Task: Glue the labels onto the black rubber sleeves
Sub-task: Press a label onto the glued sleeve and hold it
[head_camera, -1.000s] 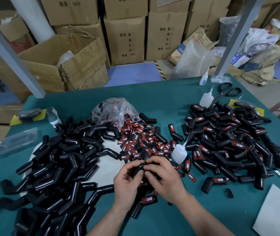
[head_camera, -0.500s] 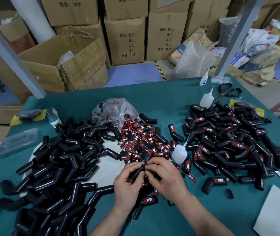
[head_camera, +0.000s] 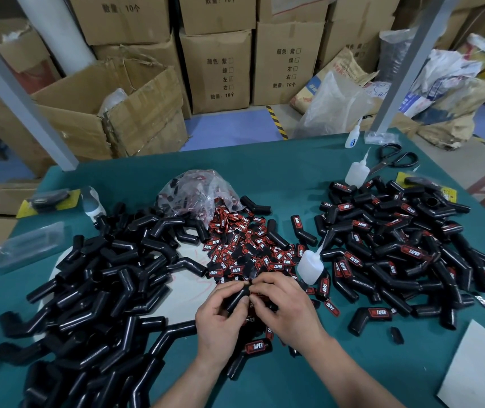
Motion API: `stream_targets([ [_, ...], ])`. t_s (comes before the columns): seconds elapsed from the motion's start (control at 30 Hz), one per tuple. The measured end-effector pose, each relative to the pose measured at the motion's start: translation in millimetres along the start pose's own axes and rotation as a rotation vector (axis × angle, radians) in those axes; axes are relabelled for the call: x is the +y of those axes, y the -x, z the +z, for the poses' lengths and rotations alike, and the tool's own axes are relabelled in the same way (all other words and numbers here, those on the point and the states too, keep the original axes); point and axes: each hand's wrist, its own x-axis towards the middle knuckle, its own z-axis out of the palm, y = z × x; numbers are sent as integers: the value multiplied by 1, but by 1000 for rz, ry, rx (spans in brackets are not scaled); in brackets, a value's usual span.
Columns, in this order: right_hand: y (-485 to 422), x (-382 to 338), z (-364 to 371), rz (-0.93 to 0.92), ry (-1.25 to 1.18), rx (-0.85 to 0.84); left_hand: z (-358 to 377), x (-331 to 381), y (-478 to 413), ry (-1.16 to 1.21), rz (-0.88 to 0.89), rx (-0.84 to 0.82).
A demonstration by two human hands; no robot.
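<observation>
My left hand (head_camera: 219, 322) and my right hand (head_camera: 287, 307) meet over the table's near middle, both gripping one black rubber sleeve (head_camera: 237, 298) between fingers and thumbs. Whether a label lies on it is hidden by my fingers. Just beyond the hands lies a heap of red and black labels (head_camera: 244, 248). A big pile of plain black sleeves (head_camera: 102, 278) fills the left. Sleeves bearing labels (head_camera: 397, 245) are heaped on the right. A white glue bottle (head_camera: 309, 265) stands right of the labels, close to my right hand.
A clear bag of labels (head_camera: 197, 188) sits behind the heap. A second glue bottle (head_camera: 356, 170), a third one (head_camera: 353, 136) and scissors (head_camera: 394, 160) are at the far right of the green table (head_camera: 279, 172). White sheet (head_camera: 477, 369) at near right. Cardboard boxes (head_camera: 217, 69) stand beyond.
Both hands stay together on the sleeve. The sleeve has turned a little in my fingers and more of its black body shows now between the hands.
</observation>
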Motion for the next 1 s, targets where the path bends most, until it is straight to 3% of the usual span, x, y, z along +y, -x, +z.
stream_targets([
  [0.23, 4, 2, 0, 13, -132, 66, 0, 1, 2, -39, 27, -14],
  [0.87, 1, 3, 6, -103, -11, 36, -1, -2, 0, 58, -64, -14],
  [1.0, 2, 3, 6, -15, -74, 50, -3, 2, -1, 85, -96, -13],
])
